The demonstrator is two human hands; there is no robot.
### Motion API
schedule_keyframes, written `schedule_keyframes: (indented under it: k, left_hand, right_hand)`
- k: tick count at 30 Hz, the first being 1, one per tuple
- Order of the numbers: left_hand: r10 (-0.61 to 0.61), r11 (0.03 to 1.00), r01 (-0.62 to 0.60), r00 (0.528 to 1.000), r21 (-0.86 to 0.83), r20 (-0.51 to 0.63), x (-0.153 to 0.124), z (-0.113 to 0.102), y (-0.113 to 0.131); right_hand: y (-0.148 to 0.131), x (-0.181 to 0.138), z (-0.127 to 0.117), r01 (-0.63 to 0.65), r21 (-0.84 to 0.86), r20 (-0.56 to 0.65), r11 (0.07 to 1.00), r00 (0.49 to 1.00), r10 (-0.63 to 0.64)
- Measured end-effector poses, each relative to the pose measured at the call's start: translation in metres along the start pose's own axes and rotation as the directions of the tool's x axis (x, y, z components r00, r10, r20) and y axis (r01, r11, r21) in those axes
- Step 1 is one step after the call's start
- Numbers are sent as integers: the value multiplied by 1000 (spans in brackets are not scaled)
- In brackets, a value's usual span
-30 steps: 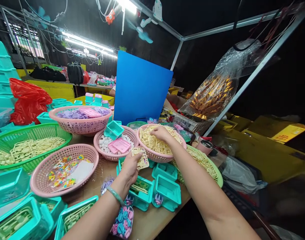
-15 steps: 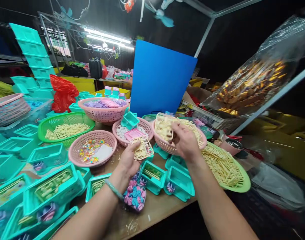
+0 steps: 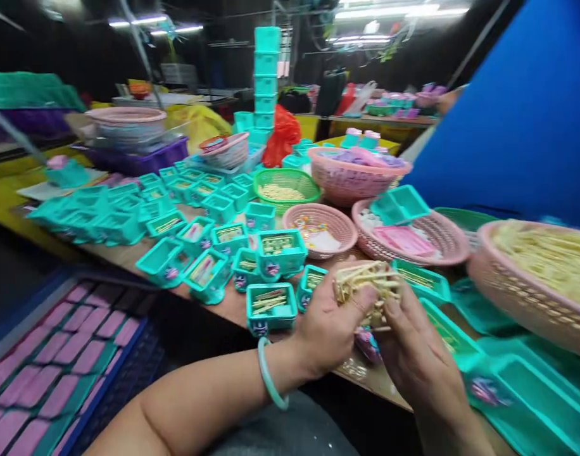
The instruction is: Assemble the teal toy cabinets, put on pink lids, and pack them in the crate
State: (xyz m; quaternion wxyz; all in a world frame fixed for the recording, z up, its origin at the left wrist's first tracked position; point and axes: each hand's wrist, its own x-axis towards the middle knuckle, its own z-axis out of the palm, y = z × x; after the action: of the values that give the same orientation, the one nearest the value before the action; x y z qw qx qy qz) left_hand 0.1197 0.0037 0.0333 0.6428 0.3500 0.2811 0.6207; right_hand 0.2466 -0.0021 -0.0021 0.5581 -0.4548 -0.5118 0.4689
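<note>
Hands closed, the left hand (image 3: 330, 329) and right hand (image 3: 413, 345) grip opposite sides of a bundle of cream plastic pieces (image 3: 366, 285), right of the frame's centre, its strips roughly crosswise. 1 turquoise box (image 3: 283, 324), lower centre, sits nearer the left hand.

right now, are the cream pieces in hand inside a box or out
Out: the left hand and right hand hold the cream pieces between them, no box around.

workshop; massed teal tubs (image 3: 159, 258); baskets (image 3: 518, 288) of parts (image 3: 551, 256); tube lights (image 3: 389, 11)
</note>
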Motion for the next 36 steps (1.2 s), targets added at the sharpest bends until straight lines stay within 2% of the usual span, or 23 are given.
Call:
schedule_keyframes:
  k: [2,4,5,9,11,12,13,14,15,16,17,19,22,24,26,28,29,30,32,33,34,35,36]
  left_hand:
    - [169,972,-164,986,168,-15,-20,-18,21]
    - [285,913,-266,958,309,-17,-41,-39,39]
    - [303,894,-281,953,350,-8,-51,-51,46]
    - [248,882,-226,969,414,1,-84,-105,54]
    - [349,829,-266,933,491,-85,-92,-143,54]
    - [447,773,-288,880,566,-162,-93,-166,56]
    - [564,689,-284,788,667,-247,-92,-190,59]
    - [689,587,-232,646,775,-328,-89,-216,64]
    - [759,515,-119,524,849,-387,-84,-243,70]
    - [774,497,-12,458,868,-437,-78,-269,77]
    - [751,516,54,451,855,-482,-72,-292,83]
    - [641,603,112,522,789,-564,-61,-330,94]
    - [487,692,105,662,714,-570,-56,-358,103]
    - [455,705,88,706,704,-543,-62,-361,108]
    - [459,701,75,715,710,-528,-74,-357,116]
    - [460,694,67,725,717,-512,-90,-347,127]
    - [453,686,64,741,725,-495,-99,-342,134]
    - [445,672,62,763,738,-470,-107,-336,140]
    - [437,625,63,798,778,-415,-123,-323,152]
    - [432,597,70,811,799,-394,-130,-317,156]
    - [425,572,82,821,816,-381,-137,-310,159]
    - [415,555,96,829,826,-375,-142,-305,161]
    - [400,549,112,835,828,-377,-147,-299,162]
  right_hand:
    - [-3,-18,19,-106,89,221,990,972,84]
    - [-3,-31,40,-168,118,354,979,928,116]
    - [-2,-35,51,-198,114,407,974,903,136]
    - [8,-35,89,-339,90,573,937,787,230]
    - [15,-29,102,-403,99,603,910,752,268]
    - [18,-24,108,-421,104,602,901,748,280]
    - [20,-19,113,-428,107,593,898,752,288]
    - [22,-13,118,-424,109,582,899,761,288]
    - [21,-6,124,-414,108,575,904,768,283]
    - [20,2,131,-403,97,579,910,766,278]
    - [18,9,139,-390,81,594,917,758,270]
    - [12,24,160,-347,45,649,937,723,237]
    - [6,46,200,-219,11,719,976,680,144]
    - [7,58,228,-115,18,744,993,665,64]
    - [9,68,255,-5,41,762,999,647,-28]
    - [10,74,280,160,70,778,985,609,-154]
    - [10,75,292,270,88,794,959,562,-231]
    - [10,75,302,393,111,817,913,488,-309]
    - [7,71,318,630,170,876,758,256,-410]
    - [6,68,323,725,196,902,660,131,-411]
    - [5,63,327,801,208,923,562,28,-383]
    - [4,57,329,858,203,939,471,-35,-341]
    - [3,50,329,900,181,952,396,-59,-300]
